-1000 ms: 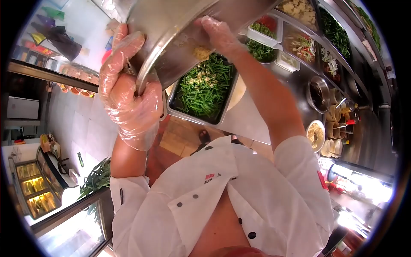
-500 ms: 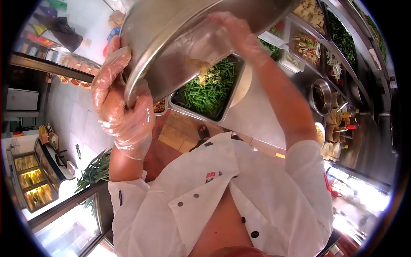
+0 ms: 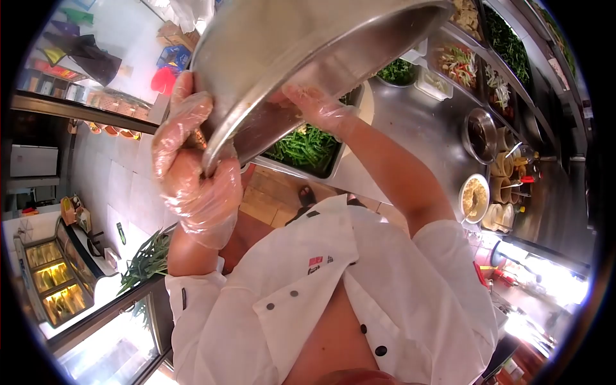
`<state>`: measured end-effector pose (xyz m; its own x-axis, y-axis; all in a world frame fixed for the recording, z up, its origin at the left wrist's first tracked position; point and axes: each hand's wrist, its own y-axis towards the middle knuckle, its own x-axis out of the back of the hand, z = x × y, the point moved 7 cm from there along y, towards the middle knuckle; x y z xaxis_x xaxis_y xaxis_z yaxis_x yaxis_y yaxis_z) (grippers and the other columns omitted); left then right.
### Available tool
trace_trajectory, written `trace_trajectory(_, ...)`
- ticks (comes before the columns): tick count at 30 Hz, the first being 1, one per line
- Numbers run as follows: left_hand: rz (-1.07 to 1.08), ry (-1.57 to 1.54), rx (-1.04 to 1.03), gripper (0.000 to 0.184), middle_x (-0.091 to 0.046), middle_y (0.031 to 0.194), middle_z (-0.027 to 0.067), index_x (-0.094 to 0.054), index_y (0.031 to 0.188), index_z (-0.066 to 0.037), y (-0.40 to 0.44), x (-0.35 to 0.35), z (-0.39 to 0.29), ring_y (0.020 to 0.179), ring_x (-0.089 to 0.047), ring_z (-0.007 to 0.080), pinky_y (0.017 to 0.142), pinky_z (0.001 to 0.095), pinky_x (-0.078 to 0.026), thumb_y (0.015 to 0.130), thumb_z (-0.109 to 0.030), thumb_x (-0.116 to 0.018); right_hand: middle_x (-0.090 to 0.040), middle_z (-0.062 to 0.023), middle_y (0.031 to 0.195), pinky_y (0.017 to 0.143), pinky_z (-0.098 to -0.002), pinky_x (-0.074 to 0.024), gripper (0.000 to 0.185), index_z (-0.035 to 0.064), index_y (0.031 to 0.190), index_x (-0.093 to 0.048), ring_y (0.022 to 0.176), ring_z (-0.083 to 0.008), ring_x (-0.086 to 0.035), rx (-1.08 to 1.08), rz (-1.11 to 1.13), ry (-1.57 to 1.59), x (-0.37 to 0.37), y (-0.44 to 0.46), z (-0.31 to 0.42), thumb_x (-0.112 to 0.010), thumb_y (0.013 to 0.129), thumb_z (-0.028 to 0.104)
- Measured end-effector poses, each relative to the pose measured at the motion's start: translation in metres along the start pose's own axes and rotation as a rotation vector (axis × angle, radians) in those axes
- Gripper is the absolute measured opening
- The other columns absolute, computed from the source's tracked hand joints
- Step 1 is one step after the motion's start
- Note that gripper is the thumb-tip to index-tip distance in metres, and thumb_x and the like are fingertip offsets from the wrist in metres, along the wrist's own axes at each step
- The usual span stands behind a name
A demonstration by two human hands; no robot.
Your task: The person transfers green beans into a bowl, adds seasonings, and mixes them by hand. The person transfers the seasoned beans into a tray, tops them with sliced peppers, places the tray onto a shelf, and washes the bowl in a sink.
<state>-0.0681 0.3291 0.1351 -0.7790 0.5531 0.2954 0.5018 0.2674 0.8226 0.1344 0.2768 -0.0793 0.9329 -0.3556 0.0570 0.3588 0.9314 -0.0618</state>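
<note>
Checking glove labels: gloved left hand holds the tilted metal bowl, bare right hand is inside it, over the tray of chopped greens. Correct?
One error: the right hand isn't bare; the head view shows a clear plastic glove on it. The rest stands: gloved left hand holding the tilted metal bowl, right hand inside, over the tray of chopped greens.

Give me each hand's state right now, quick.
Left hand: closed, holding the metal bowl by its rim.
Right hand: reaching inside the metal bowl; whether open, closed or holding anything cannot be told.
</note>
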Motion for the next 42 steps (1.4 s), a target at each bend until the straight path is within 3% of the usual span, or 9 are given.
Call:
trace_trajectory(5,-0.038,0.036,-0.074,0.015,-0.059,0.124,0.0147,-0.054,0.071,0.009,-0.006,-0.011,0.006,0.124,-0.062,0.0451,0.113,0.0601,-0.044,0.067,0.022,-0.05,-0.069,-0.0064,0.131,0.112,-0.0397,-0.0406,0.067,0.0157,0.134,-0.069,0.12,-0.0274,-0.062,0.155,0.229,-0.456,0.019,-0.008,-0.009,-0.024,0.109,0.059)
trace_trajectory(12,-0.097,-0.046,0.101,0.022,-0.061,0.125,0.0146,-0.061,0.081,0.012,-0.005,-0.02,0.013,0.133,-0.053,0.0518,0.112,0.0526,-0.047,0.065,0.022,-0.051,-0.07,-0.0088,0.131,0.113,-0.0366,-0.0409,0.066,0.0133,0.131,-0.07,0.127,-0.028,-0.06,0.185,-0.433,-0.304,0.119,-0.008,0.079,-0.019,0.111,0.05)
trace_trajectory(15,-0.051,-0.189,0.1,0.048,-0.053,0.139,0.0194,-0.06,0.12,0.009,-0.003,-0.022,0.014,0.142,-0.045,0.0468,0.118,0.0503,-0.037,0.074,0.02,-0.047,-0.071,-0.011,0.129,0.114,-0.034,-0.0397,0.067,0.0118,0.126,-0.073,0.131,-0.027,-0.058,0.192,-0.489,-0.185,0.126,-0.006,0.062,-0.019,0.111,0.049)
trace_trajectory(19,0.041,-0.042,-0.156,0.04,-0.055,0.132,0.0149,-0.061,0.115,0.01,0.011,-0.037,-0.001,0.138,-0.047,0.0519,0.116,0.0575,-0.039,0.076,0.016,-0.055,-0.071,-0.0144,0.127,0.114,-0.0381,-0.0407,0.066,0.0042,0.125,-0.072,0.122,-0.029,-0.063,0.078,-0.316,-0.326,0.058,0.007,0.026,-0.022,0.112,0.046)
trace_trajectory(21,-0.01,0.047,-0.035,0.02,-0.06,0.127,0.014,-0.063,0.082,0.014,0.017,-0.039,0.004,0.135,-0.052,0.0496,0.108,0.0485,-0.05,0.068,0.02,-0.051,-0.071,-0.0149,0.125,0.112,-0.0396,-0.0422,0.063,0.0029,0.123,-0.072,0.12,-0.0288,-0.064,0.054,-0.234,-0.013,0.028,0.012,0.004,-0.027,0.112,0.047)
trace_trajectory(27,0.01,0.117,0.098,0.025,-0.06,0.127,0.0162,-0.062,0.086,0.014,0.0,-0.042,0.031,0.136,-0.05,0.0516,0.108,0.0467,-0.049,0.066,0.02,-0.05,-0.07,-0.0157,0.127,0.108,-0.0388,-0.046,0.059,-0.0014,0.127,-0.067,0.118,-0.0272,-0.064,-0.011,0.154,0.379,0.034,0.009,-0.072,-0.044,0.108,0.05)
trace_trajectory(32,0.097,0.184,-0.025,0.037,-0.056,0.133,0.0193,-0.063,0.109,0.011,-0.01,-0.035,0.018,0.14,-0.048,0.0468,0.115,0.0505,-0.041,0.075,0.019,-0.053,-0.062,-0.0175,0.139,0.108,-0.0393,-0.0453,0.051,0.0119,0.141,-0.059,0.122,-0.0344,-0.061,0.43,-0.232,-0.828,0.133,0.014,-0.031,-0.045,0.107,0.048)
trace_trajectory(36,0.044,0.041,-0.024,0.046,-0.053,0.135,0.0182,-0.057,0.119,0.01,-0.014,-0.038,0.01,0.141,-0.044,0.0502,0.117,0.0531,-0.039,0.074,0.02,-0.051,-0.065,-0.0178,0.132,0.107,-0.0438,-0.0449,0.048,0.0157,0.139,-0.059,0.12,-0.0375,-0.06,0.235,-0.517,-0.638,0.143,-0.019,0.029,-0.035,0.109,0.044)
trace_trajectory(42,0.033,-0.029,-0.179,0.046,-0.054,0.131,0.016,-0.06,0.116,0.01,-0.005,-0.053,0.002,0.142,-0.043,0.0513,0.117,0.0551,-0.038,0.072,0.019,-0.049,-0.043,-0.0117,0.159,0.127,-0.0425,-0.0149,0.058,0.0223,0.151,-0.049,0.148,-0.0304,-0.035,0.042,-0.117,-0.359,0.052,-0.009,-0.042,-0.017,0.111,0.048)
